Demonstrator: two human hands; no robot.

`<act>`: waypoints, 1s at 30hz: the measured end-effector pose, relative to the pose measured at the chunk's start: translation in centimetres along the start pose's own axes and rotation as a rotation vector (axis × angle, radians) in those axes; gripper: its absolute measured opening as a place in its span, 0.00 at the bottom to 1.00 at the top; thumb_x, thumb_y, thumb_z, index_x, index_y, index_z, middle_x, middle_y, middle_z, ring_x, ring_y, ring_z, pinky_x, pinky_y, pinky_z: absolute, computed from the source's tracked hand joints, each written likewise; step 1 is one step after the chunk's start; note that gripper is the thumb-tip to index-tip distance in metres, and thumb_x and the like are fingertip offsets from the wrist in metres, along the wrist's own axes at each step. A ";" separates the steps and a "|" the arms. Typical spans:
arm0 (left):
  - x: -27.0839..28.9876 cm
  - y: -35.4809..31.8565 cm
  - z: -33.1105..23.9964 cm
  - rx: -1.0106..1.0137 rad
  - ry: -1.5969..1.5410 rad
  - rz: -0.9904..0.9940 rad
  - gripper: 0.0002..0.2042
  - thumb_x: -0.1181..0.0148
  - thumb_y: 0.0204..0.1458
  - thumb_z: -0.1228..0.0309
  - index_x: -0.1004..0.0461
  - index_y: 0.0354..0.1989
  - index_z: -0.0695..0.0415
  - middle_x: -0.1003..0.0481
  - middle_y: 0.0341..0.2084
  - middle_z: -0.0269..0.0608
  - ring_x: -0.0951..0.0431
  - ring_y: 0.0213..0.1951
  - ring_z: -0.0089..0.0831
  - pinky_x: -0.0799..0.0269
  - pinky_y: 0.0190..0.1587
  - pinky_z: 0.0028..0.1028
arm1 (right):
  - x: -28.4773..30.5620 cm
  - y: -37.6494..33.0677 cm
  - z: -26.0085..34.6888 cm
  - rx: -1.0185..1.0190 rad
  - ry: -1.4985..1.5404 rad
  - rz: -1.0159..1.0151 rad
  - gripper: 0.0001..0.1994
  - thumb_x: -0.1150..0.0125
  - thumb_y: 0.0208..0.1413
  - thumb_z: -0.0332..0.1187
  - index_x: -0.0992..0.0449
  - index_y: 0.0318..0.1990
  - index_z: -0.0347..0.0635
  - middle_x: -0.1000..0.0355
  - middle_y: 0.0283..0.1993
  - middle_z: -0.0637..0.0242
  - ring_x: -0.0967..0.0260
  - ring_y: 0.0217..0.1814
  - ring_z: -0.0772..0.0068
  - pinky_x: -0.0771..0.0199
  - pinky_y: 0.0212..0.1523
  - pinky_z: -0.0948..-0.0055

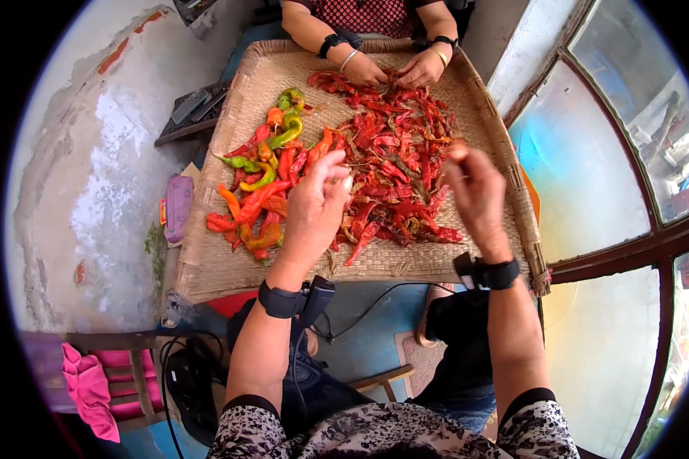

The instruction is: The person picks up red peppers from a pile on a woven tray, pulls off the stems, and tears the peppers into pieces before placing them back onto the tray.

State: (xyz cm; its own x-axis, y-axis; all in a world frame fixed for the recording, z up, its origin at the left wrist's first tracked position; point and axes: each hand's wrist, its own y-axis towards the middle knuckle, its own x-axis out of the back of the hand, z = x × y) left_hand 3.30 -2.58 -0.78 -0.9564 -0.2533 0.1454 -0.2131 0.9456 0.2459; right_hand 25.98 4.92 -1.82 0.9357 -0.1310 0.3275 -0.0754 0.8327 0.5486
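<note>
Dried red chilies (390, 164) lie in a wide heap on a woven tray (360, 287). Fresher red, orange and green peppers (260, 195) form a separate pile on the left. Between the two piles, my left hand (314, 210) hovers with its thumb and fingers a little apart, and nothing shows in it. My right hand (478, 195) is raised over the heap's right edge. Its fingers are bent and somewhat blurred, so whether anything is between them cannot be told. Black bands with small devices sit on both my wrists.
Across the tray, another person's hands (394, 73) work at the far end of the chili heap. A framed window (589, 164) stands close on the right, a worn wall (107, 168) on the left. Below are a chair with pink cloth (92, 390) and a black cable (360, 317).
</note>
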 end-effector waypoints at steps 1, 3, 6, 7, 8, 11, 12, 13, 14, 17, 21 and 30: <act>0.3 0.0 0.4 -0.068 0.276 0.044 0.16 0.48 0.59 0.67 0.33 0.54 0.59 0.24 0.41 0.45 0.24 0.33 0.26 0.27 0.35 0.24 | 2.1 0.7 -1.0 0.005 -0.143 -0.102 0.07 0.39 0.54 0.30 0.28 0.36 0.38 0.28 0.29 0.58 0.29 0.27 0.59 0.29 0.29 0.66; 0.8 -0.5 1.4 -0.174 0.717 0.080 0.16 0.44 0.54 0.70 0.31 0.51 0.59 0.25 0.41 0.51 0.22 0.35 0.40 0.27 0.37 0.33 | 5.9 1.3 -2.6 0.008 -0.464 -0.253 0.08 0.41 0.55 0.33 0.28 0.36 0.39 0.28 0.31 0.60 0.29 0.28 0.59 0.29 0.31 0.66; 0.8 -1.0 1.5 -0.091 1.062 0.207 0.15 0.43 0.52 0.69 0.30 0.47 0.59 0.25 0.39 0.52 0.23 0.38 0.47 0.28 0.39 0.39 | 9.7 1.1 -4.5 -0.119 -0.863 -0.261 0.09 0.42 0.55 0.35 0.28 0.37 0.39 0.27 0.34 0.59 0.29 0.34 0.58 0.29 0.36 0.63; 0.8 -1.1 1.9 -0.069 1.051 0.216 0.15 0.42 0.50 0.68 0.31 0.45 0.59 0.25 0.38 0.52 0.24 0.39 0.49 0.29 0.40 0.42 | 10.4 0.8 -5.1 -0.250 -1.069 -0.215 0.10 0.43 0.55 0.36 0.28 0.39 0.39 0.27 0.37 0.59 0.29 0.38 0.57 0.29 0.39 0.61; 0.6 -1.1 2.1 -0.070 1.050 0.218 0.15 0.42 0.50 0.68 0.31 0.45 0.59 0.25 0.38 0.52 0.24 0.39 0.49 0.29 0.40 0.42 | 10.7 0.5 -5.8 -0.252 -1.070 -0.215 0.10 0.43 0.55 0.36 0.28 0.39 0.39 0.27 0.37 0.59 0.29 0.38 0.57 0.29 0.39 0.61; 0.2 -0.8 2.7 -0.093 1.048 0.273 0.15 0.41 0.49 0.69 0.32 0.45 0.59 0.25 0.37 0.51 0.24 0.39 0.49 0.29 0.39 0.42 | 10.5 0.1 -6.6 -0.121 -1.190 -0.282 0.16 0.43 0.52 0.33 0.30 0.49 0.42 0.29 0.41 0.57 0.32 0.45 0.54 0.29 0.44 0.59; 0.2 -0.7 3.0 -0.068 1.044 0.278 0.15 0.41 0.49 0.71 0.32 0.45 0.58 0.24 0.35 0.51 0.24 0.38 0.49 0.29 0.39 0.42 | 9.3 0.4 -5.9 -0.125 -1.186 -0.280 0.16 0.43 0.52 0.33 0.30 0.49 0.42 0.29 0.41 0.57 0.32 0.45 0.54 0.29 0.44 0.59; 0.3 -0.7 3.2 -0.043 1.040 0.283 0.15 0.41 0.49 0.72 0.32 0.45 0.58 0.24 0.34 0.52 0.24 0.37 0.49 0.29 0.38 0.42 | 7.9 0.7 -4.7 0.007 -1.001 -0.176 0.15 0.42 0.52 0.32 0.29 0.48 0.43 0.29 0.42 0.57 0.31 0.45 0.55 0.28 0.44 0.60; 0.4 -0.6 2.9 -0.045 1.041 0.285 0.15 0.41 0.49 0.72 0.32 0.45 0.58 0.24 0.34 0.52 0.24 0.37 0.49 0.29 0.38 0.42 | 6.5 0.9 -3.6 0.135 -0.817 -0.078 0.15 0.42 0.52 0.31 0.28 0.48 0.43 0.28 0.42 0.58 0.31 0.45 0.55 0.28 0.44 0.60; 0.3 -0.2 2.3 -0.082 0.950 0.169 0.14 0.43 0.50 0.74 0.32 0.46 0.55 0.23 0.32 0.53 0.23 0.36 0.51 0.28 0.36 0.42 | 1.2 -0.5 -3.2 0.256 -0.546 0.240 0.13 0.40 0.51 0.30 0.26 0.45 0.42 0.28 0.40 0.57 0.29 0.41 0.55 0.26 0.41 0.62; 1.3 -0.2 1.3 -0.144 0.875 0.047 0.13 0.43 0.51 0.73 0.30 0.46 0.57 0.23 0.29 0.53 0.22 0.33 0.50 0.28 0.35 0.40 | -4.0 -1.2 -1.5 0.196 -0.572 0.513 0.11 0.39 0.50 0.32 0.26 0.42 0.41 0.29 0.37 0.57 0.28 0.40 0.54 0.25 0.40 0.61; 2.5 -0.3 0.9 -0.254 0.867 -0.022 0.13 0.43 0.51 0.75 0.29 0.46 0.57 0.24 0.29 0.54 0.22 0.33 0.49 0.28 0.34 0.40 | -4.3 -0.7 -1.7 0.135 -0.581 0.573 0.07 0.41 0.49 0.29 0.27 0.36 0.39 0.28 0.35 0.54 0.28 0.36 0.51 0.27 0.37 0.57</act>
State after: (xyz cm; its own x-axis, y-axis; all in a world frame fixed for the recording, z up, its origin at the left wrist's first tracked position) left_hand 0.79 -3.30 -1.32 -0.4445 -0.4329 0.7842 -0.0806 0.8912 0.4463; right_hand 22.59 5.77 -4.90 0.4146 0.0061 0.9100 -0.5622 0.7881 0.2509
